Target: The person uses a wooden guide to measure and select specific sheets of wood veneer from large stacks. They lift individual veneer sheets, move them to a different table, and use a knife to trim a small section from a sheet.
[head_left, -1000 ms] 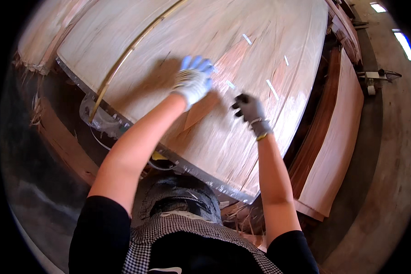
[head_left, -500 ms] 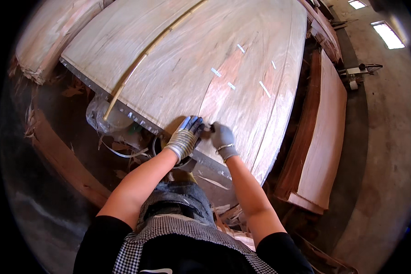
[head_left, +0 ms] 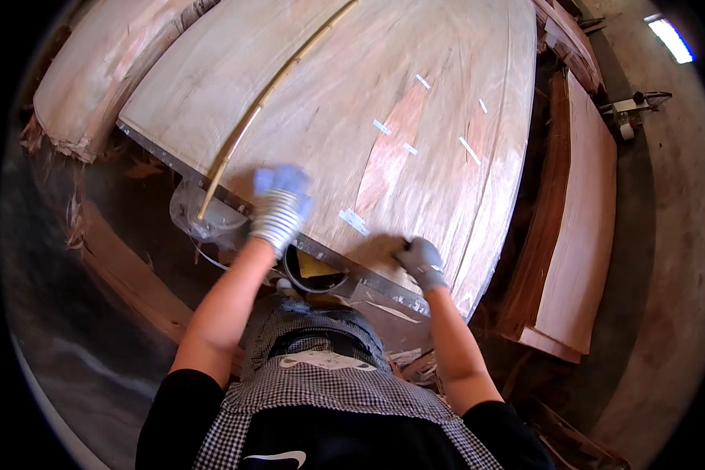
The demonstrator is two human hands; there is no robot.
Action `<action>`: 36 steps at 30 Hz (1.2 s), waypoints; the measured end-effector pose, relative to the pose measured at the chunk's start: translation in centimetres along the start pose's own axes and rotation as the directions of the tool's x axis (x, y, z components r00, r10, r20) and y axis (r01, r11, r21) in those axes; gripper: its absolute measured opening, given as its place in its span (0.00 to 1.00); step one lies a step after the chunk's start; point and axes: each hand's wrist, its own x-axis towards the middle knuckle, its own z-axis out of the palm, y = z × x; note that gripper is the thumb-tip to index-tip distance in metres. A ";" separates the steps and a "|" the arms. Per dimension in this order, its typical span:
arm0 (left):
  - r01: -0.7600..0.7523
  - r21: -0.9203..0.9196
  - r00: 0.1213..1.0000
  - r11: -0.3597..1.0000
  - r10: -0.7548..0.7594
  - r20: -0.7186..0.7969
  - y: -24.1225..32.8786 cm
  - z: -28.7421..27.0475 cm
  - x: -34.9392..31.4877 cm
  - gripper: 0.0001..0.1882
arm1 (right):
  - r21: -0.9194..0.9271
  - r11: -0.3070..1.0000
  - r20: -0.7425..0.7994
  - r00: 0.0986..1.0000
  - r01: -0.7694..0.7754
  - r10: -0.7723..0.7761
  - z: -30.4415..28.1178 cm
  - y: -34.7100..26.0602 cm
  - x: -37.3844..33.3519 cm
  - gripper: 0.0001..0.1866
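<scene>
My left hand (head_left: 280, 205), in a striped glove with blue fingers, is over the near edge of a large wood veneer sheet (head_left: 321, 157), close to a bamboo stick (head_left: 252, 116). Motion blurs its fingers, but they look stretched out and nothing shows in them. In a grey glove, my right hand (head_left: 423, 262) is closed at the front edge, right of the left one. Something small and dark shows at its fingertips; I cannot make out what. Between the hands, a white tape piece (head_left: 354, 222) lies at the near end of a reddish veneer strip (head_left: 392, 153).
More white tape pieces (head_left: 469, 150) dot the sheet. Below its front edge hangs a black bucket (head_left: 315, 270) with something yellow inside. Stacks of veneer stand at the right (head_left: 576, 211) and far left (head_left: 106, 74). A clear plastic bag (head_left: 200, 210) is under the stick's near end.
My left hand has lifted off the seam and moved left toward the stick. The right hand has moved right and nearer to me. A tape piece now shows where the hands were.
</scene>
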 end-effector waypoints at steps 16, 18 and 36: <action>-0.221 -0.666 0.643 0.712 0.620 0.450 -0.2 -4.0 -3.4 0.22 | 0.974 0.214 -0.114 0.982 0.079 0.154 3.4 -14.0 -6.2 0.27; -0.170 -0.384 0.686 0.908 0.388 0.615 -6.2 -7.6 -0.4 0.22 | 0.976 0.142 -0.187 0.967 0.163 0.172 2.5 -19.6 -7.1 0.28; -0.207 0.064 0.876 0.976 0.214 -0.431 -51.8 -25.8 12.3 0.19 | 0.646 0.763 0.026 0.999 0.019 -0.047 28.0 -40.5 -18.6 0.10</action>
